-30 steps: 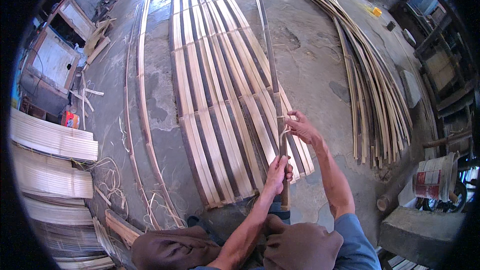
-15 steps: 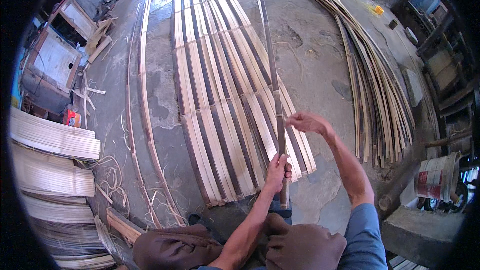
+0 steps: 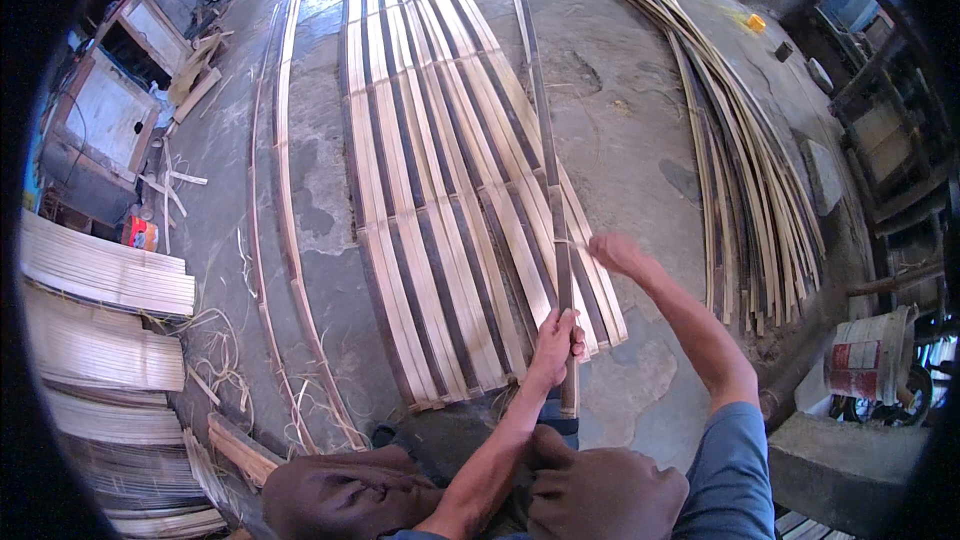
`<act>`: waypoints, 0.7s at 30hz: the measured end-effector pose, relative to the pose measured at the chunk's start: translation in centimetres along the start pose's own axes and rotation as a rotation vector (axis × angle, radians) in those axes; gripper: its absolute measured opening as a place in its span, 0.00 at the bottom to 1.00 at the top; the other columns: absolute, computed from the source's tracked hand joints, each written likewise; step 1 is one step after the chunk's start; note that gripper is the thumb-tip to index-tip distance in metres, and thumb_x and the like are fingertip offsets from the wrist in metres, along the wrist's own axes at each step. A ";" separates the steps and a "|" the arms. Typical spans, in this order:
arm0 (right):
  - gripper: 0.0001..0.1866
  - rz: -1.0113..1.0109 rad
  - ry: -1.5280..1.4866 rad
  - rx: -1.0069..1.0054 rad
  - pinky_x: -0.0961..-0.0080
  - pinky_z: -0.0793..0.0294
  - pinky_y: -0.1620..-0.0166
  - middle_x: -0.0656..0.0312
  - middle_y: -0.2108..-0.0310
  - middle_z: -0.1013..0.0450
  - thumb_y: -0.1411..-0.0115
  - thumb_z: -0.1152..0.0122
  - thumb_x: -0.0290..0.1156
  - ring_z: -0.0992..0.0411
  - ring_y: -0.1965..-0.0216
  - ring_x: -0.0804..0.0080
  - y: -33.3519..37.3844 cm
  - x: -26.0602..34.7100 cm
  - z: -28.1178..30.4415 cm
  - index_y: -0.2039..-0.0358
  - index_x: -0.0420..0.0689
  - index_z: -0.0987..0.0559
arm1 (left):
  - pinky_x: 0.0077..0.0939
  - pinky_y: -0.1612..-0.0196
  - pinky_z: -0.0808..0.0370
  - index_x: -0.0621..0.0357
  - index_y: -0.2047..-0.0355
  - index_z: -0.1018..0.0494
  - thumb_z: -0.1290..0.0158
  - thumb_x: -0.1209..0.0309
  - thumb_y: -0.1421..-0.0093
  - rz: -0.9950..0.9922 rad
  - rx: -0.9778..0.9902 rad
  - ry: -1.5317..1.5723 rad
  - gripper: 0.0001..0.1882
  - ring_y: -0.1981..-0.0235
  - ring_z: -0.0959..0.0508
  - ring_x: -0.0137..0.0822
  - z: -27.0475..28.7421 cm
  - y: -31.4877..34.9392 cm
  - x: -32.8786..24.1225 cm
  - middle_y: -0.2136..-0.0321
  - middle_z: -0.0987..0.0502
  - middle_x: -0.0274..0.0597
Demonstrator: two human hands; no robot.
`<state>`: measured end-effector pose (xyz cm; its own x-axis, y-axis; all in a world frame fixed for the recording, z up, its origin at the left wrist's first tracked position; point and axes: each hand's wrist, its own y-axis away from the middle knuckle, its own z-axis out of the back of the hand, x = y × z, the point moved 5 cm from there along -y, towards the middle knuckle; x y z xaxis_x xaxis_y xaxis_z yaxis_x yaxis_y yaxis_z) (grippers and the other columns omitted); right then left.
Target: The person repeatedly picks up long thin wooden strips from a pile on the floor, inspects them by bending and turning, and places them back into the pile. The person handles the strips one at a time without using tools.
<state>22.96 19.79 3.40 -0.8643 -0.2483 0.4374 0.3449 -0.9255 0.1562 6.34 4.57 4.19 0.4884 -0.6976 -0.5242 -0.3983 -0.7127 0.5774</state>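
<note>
My left hand (image 3: 557,348) is closed around the lower end of a long, dark-faced bundle of bamboo strips (image 3: 552,170), which runs away from me toward the far floor. A thin pale strand (image 3: 566,240) crosses the bundle above that hand. Its loose end leads toward my right hand (image 3: 614,252), whose fingers are closed just right of the bundle; the exact grip is blurred. Beneath and to the left lie several flat rows of split bamboo (image 3: 437,230), pale and dark side by side, on the floor.
A pile of long bamboo strips (image 3: 750,190) lies at the right. Two narrow strips (image 3: 285,170) lie at the left, beside curled shavings (image 3: 225,360). Stacked slat bundles (image 3: 110,350) fill the lower left. A white bucket (image 3: 868,355) stands on a ledge at the right.
My right hand has moved slightly right and down, away from the bundle, and its fingers have closed more. My left hand keeps its hold at the same place.
</note>
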 end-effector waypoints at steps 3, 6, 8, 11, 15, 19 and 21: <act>0.14 -0.122 -0.170 -0.230 0.69 0.33 0.72 0.59 0.80 0.32 0.36 0.52 0.38 0.35 0.78 0.70 -1.9 1.2 2.8 0.71 0.40 0.27 | 0.21 0.86 0.38 0.56 0.59 0.36 0.57 0.61 0.33 -0.007 0.002 -0.007 0.12 0.88 0.36 0.24 -0.2 0.4 -0.4 0.83 0.34 0.33; 0.13 0.057 -0.449 -0.003 0.75 0.36 0.73 0.68 0.81 0.36 0.37 0.49 0.35 0.37 0.74 0.82 -1.5 6.4 4.5 0.73 0.38 0.28 | 0.22 0.86 0.38 0.57 0.57 0.37 0.57 0.61 0.32 -0.021 -0.051 -0.075 0.13 0.87 0.35 0.24 0.9 -0.2 -0.8 0.83 0.35 0.33; 0.10 0.091 -0.227 0.216 0.69 0.34 0.72 0.59 0.81 0.31 0.38 0.49 0.33 0.32 0.76 0.69 -0.5 5.9 2.3 0.71 0.39 0.28 | 0.22 0.86 0.38 0.57 0.57 0.37 0.57 0.61 0.32 -0.027 -0.059 -0.073 0.12 0.87 0.35 0.25 1.8 -0.4 -0.9 0.83 0.35 0.33; 0.07 -0.064 0.167 0.026 0.64 0.33 0.72 0.52 0.79 0.29 0.40 0.48 0.31 0.31 0.77 0.57 0.3 3.0 1.6 0.70 0.40 0.28 | 0.21 0.86 0.38 0.57 0.59 0.37 0.57 0.61 0.33 -0.007 -0.015 -0.043 0.12 0.87 0.36 0.25 0.8 -0.4 -0.4 0.83 0.35 0.33; 0.05 -0.130 -0.194 -0.450 0.65 0.32 0.73 0.54 0.81 0.29 0.42 0.46 0.28 0.32 0.79 0.60 -0.1 3.4 6.0 0.70 0.41 0.28 | 0.21 0.87 0.38 0.55 0.61 0.36 0.56 0.60 0.33 -0.020 -0.043 -0.042 0.12 0.88 0.36 0.24 -0.3 0.1 -0.1 0.84 0.35 0.33; 0.06 0.020 -0.437 -0.052 0.70 0.32 0.71 0.58 0.81 0.33 0.43 0.43 0.28 0.36 0.78 0.72 0.8 8.3 3.3 0.71 0.40 0.29 | 0.22 0.87 0.39 0.52 0.64 0.37 0.55 0.61 0.34 -0.053 -0.100 -0.068 0.10 0.88 0.36 0.24 2.6 -0.7 -0.4 0.84 0.35 0.33; 0.05 0.054 -0.241 0.055 0.69 0.31 0.68 0.54 0.77 0.29 0.45 0.43 0.27 0.30 0.74 0.67 2.3 6.0 1.5 0.70 0.39 0.28 | 0.21 0.87 0.39 0.52 0.65 0.38 0.55 0.61 0.34 -0.027 -0.087 -0.058 0.09 0.88 0.36 0.24 1.9 -0.6 0.0 0.84 0.35 0.33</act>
<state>19.13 16.56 7.68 -0.7341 -0.2158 0.6439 0.4134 -0.8942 0.1716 5.07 4.87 2.65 0.4510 -0.6834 -0.5741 -0.3160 -0.7238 0.6133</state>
